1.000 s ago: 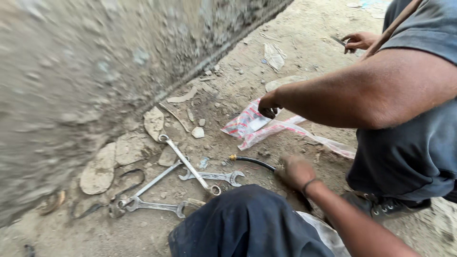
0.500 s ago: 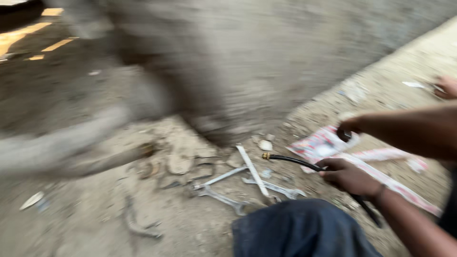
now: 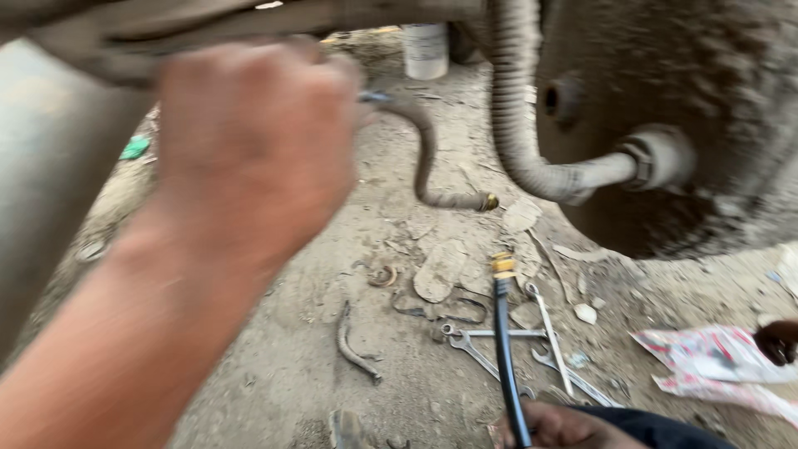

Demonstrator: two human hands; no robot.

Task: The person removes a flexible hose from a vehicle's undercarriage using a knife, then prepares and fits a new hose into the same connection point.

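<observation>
Closest to the camera, the person's left hand [image 3: 253,145] fills the upper left, blurred, raised and curled around the near end of a dusty old hose [image 3: 426,158]. That hose arcs to the right and down from the fist and ends in a small brass fitting hanging free in the air.

At the bottom edge, the right hand [image 3: 561,426] is closed around a black hose [image 3: 504,349]. This hose stands almost upright from the fist, and its brass end fitting [image 3: 502,266] points upward, below and just right of the old hose's free end, not touching it. The two hands are well apart.

On the dirt ground [image 3: 291,366] behind the black hose lie several wrenches [image 3: 499,337], crossed over one another. To their left lies a short curved piece of old hose [image 3: 353,342]. Flat stones and a small metal ring lie scattered near them. At the far right a crumpled red and white wrapper [image 3: 715,357] rests on the ground.

Farther back, upper right, a large grimy round metal housing [image 3: 706,108] hangs above the ground. A ribbed grey hose [image 3: 519,125] drops and bends into a fitting on its side. Beyond, a pale cylindrical container [image 3: 426,50] stands on the ground.
</observation>
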